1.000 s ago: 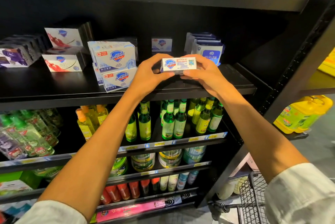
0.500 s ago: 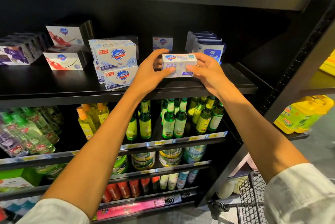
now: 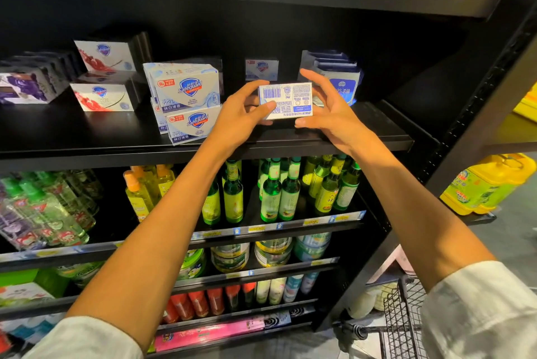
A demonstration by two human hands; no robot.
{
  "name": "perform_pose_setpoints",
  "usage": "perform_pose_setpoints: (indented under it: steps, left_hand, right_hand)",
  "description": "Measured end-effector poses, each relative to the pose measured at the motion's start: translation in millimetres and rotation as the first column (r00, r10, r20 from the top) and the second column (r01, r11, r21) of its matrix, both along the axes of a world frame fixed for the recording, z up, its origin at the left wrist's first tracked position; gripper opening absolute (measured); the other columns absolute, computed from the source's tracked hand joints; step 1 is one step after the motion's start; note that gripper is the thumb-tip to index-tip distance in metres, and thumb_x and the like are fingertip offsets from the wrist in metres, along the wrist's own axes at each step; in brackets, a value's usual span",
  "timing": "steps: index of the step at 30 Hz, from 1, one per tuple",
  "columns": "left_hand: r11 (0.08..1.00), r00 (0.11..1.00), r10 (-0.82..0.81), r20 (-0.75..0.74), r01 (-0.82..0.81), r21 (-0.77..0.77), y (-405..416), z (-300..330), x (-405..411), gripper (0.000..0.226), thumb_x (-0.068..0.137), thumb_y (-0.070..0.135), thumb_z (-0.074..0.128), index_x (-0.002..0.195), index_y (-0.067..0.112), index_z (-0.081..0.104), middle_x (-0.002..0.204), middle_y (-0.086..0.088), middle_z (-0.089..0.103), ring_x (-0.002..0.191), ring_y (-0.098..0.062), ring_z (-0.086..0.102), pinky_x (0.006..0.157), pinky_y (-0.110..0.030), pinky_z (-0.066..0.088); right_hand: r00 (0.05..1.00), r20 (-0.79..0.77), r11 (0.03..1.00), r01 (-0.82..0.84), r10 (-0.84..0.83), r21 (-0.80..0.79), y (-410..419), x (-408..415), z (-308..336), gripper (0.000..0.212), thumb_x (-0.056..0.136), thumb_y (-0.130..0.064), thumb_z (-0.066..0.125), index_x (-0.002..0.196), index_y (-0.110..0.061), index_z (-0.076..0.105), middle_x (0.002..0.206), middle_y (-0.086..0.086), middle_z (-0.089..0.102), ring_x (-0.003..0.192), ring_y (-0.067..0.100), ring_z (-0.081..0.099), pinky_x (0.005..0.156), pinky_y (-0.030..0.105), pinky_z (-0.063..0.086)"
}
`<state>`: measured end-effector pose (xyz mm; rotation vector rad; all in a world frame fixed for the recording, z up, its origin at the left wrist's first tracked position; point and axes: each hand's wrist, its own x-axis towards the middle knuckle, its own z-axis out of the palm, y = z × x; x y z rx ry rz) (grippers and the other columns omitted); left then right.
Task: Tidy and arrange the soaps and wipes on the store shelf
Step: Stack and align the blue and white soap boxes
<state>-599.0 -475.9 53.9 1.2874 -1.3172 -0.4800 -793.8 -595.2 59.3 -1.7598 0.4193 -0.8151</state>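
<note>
Flipped since 1 s ago: soap box (image 3: pixel 286 100) barcode-up, pinched between left hand (image 3: pixel 238 120) and right hand (image 3: pixel 331 114) above shelf (image 3: pixel 87 137).

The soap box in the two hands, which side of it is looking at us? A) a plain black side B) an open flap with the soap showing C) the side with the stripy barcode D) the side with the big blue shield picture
C: the soap box, held between the left hand and the right hand, shows a blue barcode and small print, not the shield logo.
</note>
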Motion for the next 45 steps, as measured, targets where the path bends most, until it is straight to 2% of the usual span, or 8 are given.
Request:
perform_pose_setpoints:
  steps: [4,8,15,20,26,31,37,45]
  left_hand:
    - [1.000,1.000,-0.014,-0.024,0.014,0.025,-0.3,0.7,-0.8,0.050,0.101,0.016,0.066,0.148,0.013,0.050,0.118,-0.002,0.070,0.109,-0.015,0.071,0.086,-0.039,0.064]
    - [0.999,0.999,-0.025,-0.023,0.025,0.029,-1.6,-0.1,-0.1,0.054,0.101,0.022,0.067,0.150,0.017,0.047,0.127,-0.003,0.069,0.115,-0.016,0.069,0.086,-0.041,0.064]
    - [0.999,0.996,-0.051,0.078,0.051,-0.002,-1.1,-3.5,4.0,0.081,0.090,0.020,0.081,0.157,0.029,0.036,0.150,0.005,0.052,0.136,-0.005,0.050,0.111,-0.036,0.050]
    - [1.000,0.998,-0.023,0.051,0.024,-0.020,-1.1,-2.1,6.0,0.067,0.091,0.017,0.079,0.150,0.023,0.048,0.139,0.008,0.061,0.130,-0.003,0.054,0.114,-0.035,0.047]
    - [1.000,0.996,-0.025,-0.086,0.024,-0.008,-2.0,-2.9,4.0,0.059,0.093,0.017,0.078,0.146,0.016,0.052,0.134,-0.004,0.065,0.127,-0.019,0.061,0.089,-0.044,0.063]
    - [1.000,0.994,-0.020,-0.106,0.022,0.018,-2.1,-0.9,2.1,0.060,0.095,0.021,0.075,0.149,0.013,0.049,0.134,-0.006,0.066,0.121,-0.017,0.065,0.084,-0.041,0.064]
    - [0.999,0.993,-0.036,-0.114,0.035,-0.005,-0.4,0.2,2.3,0.047,0.097,0.026,0.073,0.141,0.017,0.057,0.125,-0.005,0.068,0.115,-0.015,0.068,0.081,-0.046,0.065]
    - [0.996,0.997,-0.070,-0.039,0.067,-0.064,0.3,-1.7,5.4,0.054,0.091,0.024,0.080,0.140,0.022,0.058,0.135,0.004,0.066,0.129,-0.014,0.060,0.090,-0.044,0.062]
  right_hand:
    - [1.000,-0.010,1.000,-0.008,0.008,-0.010,-1.1,0.8,-2.7,0.082,0.083,0.010,0.078,0.152,-0.019,0.044,0.149,0.011,0.051,0.134,0.026,0.059,0.104,0.046,0.055]
    - [0.998,0.021,0.998,0.057,-0.057,-0.003,1.4,1.8,-2.6,0.066,0.084,0.007,0.078,0.141,-0.013,0.052,0.139,0.010,0.060,0.126,0.022,0.064,0.090,0.041,0.062]
    - [0.998,0.036,0.996,0.049,-0.051,0.070,1.8,2.3,-1.8,0.058,0.091,0.000,0.075,0.143,-0.011,0.051,0.137,0.012,0.064,0.114,0.044,0.068,0.086,0.042,0.063]
    - [0.999,0.020,0.997,0.042,-0.043,0.066,3.5,3.2,-0.3,0.053,0.096,-0.005,0.070,0.145,-0.009,0.051,0.138,0.013,0.064,0.118,0.036,0.068,0.084,0.038,0.063]
    - [0.999,0.049,0.996,0.005,-0.010,0.093,0.5,0.7,-0.5,0.062,0.096,-0.002,0.069,0.152,-0.015,0.045,0.142,0.015,0.060,0.131,0.028,0.061,0.098,0.048,0.058]
    - [1.000,0.025,0.998,-0.016,0.015,0.060,-1.8,0.2,-0.7,0.085,0.086,0.010,0.075,0.156,-0.023,0.040,0.152,0.015,0.048,0.137,0.027,0.057,0.108,0.056,0.050]
    - [0.998,0.057,0.998,0.011,-0.014,0.060,2.8,-0.9,-1.7,0.057,0.090,0.011,0.070,0.142,-0.005,0.055,0.143,0.019,0.058,0.133,0.027,0.060,0.107,0.057,0.051]
    - [0.994,0.096,0.987,0.039,-0.054,0.153,5.6,-0.6,0.2,0.049,0.097,0.000,0.067,0.143,-0.005,0.051,0.137,0.016,0.065,0.127,0.033,0.064,0.106,0.054,0.053]
